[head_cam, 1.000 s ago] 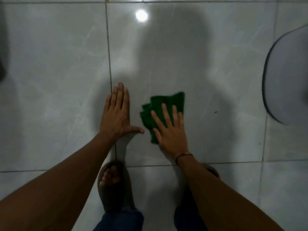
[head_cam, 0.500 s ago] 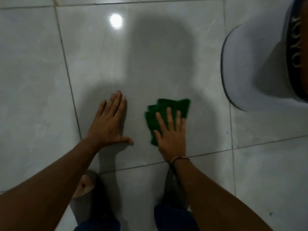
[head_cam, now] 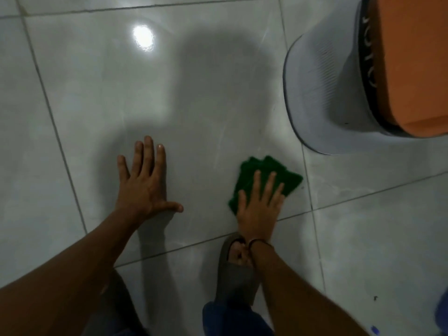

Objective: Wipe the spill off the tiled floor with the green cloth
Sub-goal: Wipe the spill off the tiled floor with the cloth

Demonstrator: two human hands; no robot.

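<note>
Glossy pale tiled floor w/ dark grout lines fills my view; a ceiling light glares off it well ahead of both hands. I see no clear puddle from here, just faint streaks fwd of the cloth, so I can't tell how much spill is left.

My right hand lies flat, fingers spread, palm pressing the green cloth onto the tile. It isn't curled round the cloth; it pins it from above. Cloth is folded in layers, its far edge & right corner poking out past my fingertips, the near part hidden under the palm. Right corner sits just beside a grout line.

My left hand is also flat & empty, splayed on bare tile well to the left of the cloth, looks like bracing.

Handling, as I judge it: cloth is soft, light, limp; layers could slide over each other or bunch if pushed from one edge only. Best hold is what's there now, palm over the middle of the fold, fingers fanned twd the leading edge. Glossy tile is prob slick when wet, so steady downward pressure matters.

Beyond & right of the grip stands a grey ribbed base w/ an orange body on top. A sandalled foot sits just behind my right wrist.
</note>
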